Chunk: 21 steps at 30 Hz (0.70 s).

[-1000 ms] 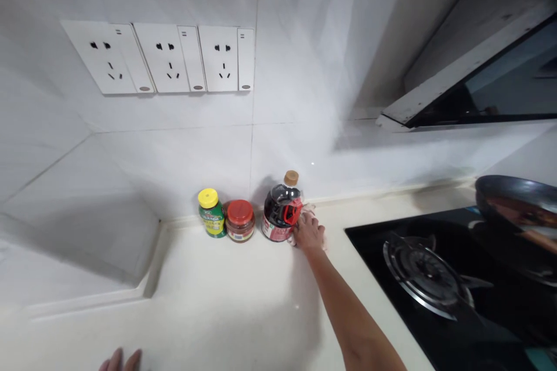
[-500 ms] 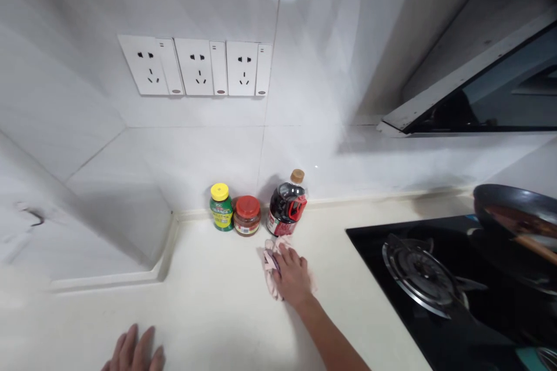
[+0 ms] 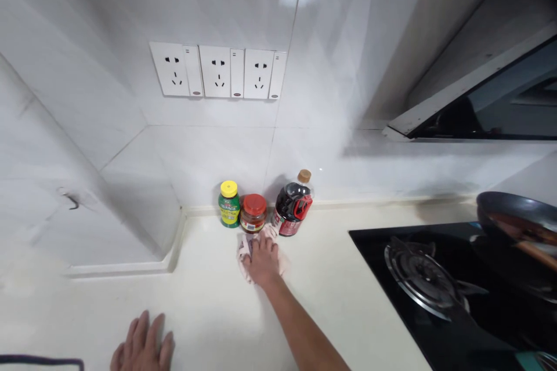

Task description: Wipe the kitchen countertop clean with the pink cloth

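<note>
My right hand [image 3: 262,259] presses a pale pink cloth [image 3: 245,249] onto the cream countertop [image 3: 209,301], its fingers bent over the fabric. Just beyond the fingertips stands a glass jar with a red lid [image 3: 253,213]. To the jar's left is a green bottle with a yellow cap [image 3: 229,204]. A large bottle of dark liquid with a red handle [image 3: 292,208] stands on the right, close to the cloth. At the bottom left, my left hand [image 3: 143,345] lies on the countertop with its fingers spread and nothing in it.
A black gas hob [image 3: 391,278] with a metal burner takes up the right side, with a dark wok [image 3: 513,214] on it. The range hood [image 3: 461,93] juts out above. Wall sockets [image 3: 217,72] sit over the bottles; a boxed corner [image 3: 126,232] borders the left.
My right hand has moved left with the cloth, from in front of the dark bottle to in front of the red-lidded jar. The view has shifted slightly; my left hand still rests on the countertop.
</note>
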### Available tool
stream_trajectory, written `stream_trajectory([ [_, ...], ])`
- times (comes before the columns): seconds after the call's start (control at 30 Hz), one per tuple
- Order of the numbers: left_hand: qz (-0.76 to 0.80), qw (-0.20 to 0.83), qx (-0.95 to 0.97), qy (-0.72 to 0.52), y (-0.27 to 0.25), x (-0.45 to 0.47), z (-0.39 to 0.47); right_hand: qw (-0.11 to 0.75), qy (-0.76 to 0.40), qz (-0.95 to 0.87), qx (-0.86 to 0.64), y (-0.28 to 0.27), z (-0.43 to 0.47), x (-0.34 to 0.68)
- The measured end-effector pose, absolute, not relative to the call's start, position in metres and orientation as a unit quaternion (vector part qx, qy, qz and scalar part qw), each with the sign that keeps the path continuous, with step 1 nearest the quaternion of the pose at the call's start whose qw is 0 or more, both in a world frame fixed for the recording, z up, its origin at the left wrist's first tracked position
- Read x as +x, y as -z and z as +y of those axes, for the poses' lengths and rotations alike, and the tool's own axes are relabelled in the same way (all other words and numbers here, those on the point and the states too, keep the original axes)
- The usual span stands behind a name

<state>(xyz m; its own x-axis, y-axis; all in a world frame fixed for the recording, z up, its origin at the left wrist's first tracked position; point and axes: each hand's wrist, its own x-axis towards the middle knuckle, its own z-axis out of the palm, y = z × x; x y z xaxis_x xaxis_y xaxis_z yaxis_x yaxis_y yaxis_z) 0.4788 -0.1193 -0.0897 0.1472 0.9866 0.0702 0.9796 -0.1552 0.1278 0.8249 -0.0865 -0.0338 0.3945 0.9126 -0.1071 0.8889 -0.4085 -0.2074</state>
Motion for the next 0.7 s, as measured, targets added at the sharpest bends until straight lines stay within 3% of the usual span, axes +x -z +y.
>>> stream_trajectory([
  [0.2, 0.64, 0.008, 0.764, -0.082, 0.078, 0.483, -0.122, 0.124, -0.174, -0.733, -0.646, 0.038, -0.134, 0.715],
  [0.33, 0.64, 0.007, 0.765, -0.072, 0.072, 0.485, -0.123, 0.148, -0.215, -0.777, -0.573, 0.041, -0.164, 0.717],
  [0.43, 0.645, 0.019, 0.761, -0.066, 0.072, 0.485, -0.122, 0.1, -0.191, -0.695, -0.686, 0.049, -0.176, 0.785],
  [0.57, 0.641, 0.029, 0.763, -0.076, 0.074, 0.485, -0.121, 0.025, -0.047, -0.496, -0.867, 0.064, -0.213, 0.916],
  [0.7, 0.633, 0.02, 0.769, -0.092, 0.079, 0.484, -0.122, 0.026, 0.009, -0.289, -0.957, 0.076, -0.268, 1.008],
])
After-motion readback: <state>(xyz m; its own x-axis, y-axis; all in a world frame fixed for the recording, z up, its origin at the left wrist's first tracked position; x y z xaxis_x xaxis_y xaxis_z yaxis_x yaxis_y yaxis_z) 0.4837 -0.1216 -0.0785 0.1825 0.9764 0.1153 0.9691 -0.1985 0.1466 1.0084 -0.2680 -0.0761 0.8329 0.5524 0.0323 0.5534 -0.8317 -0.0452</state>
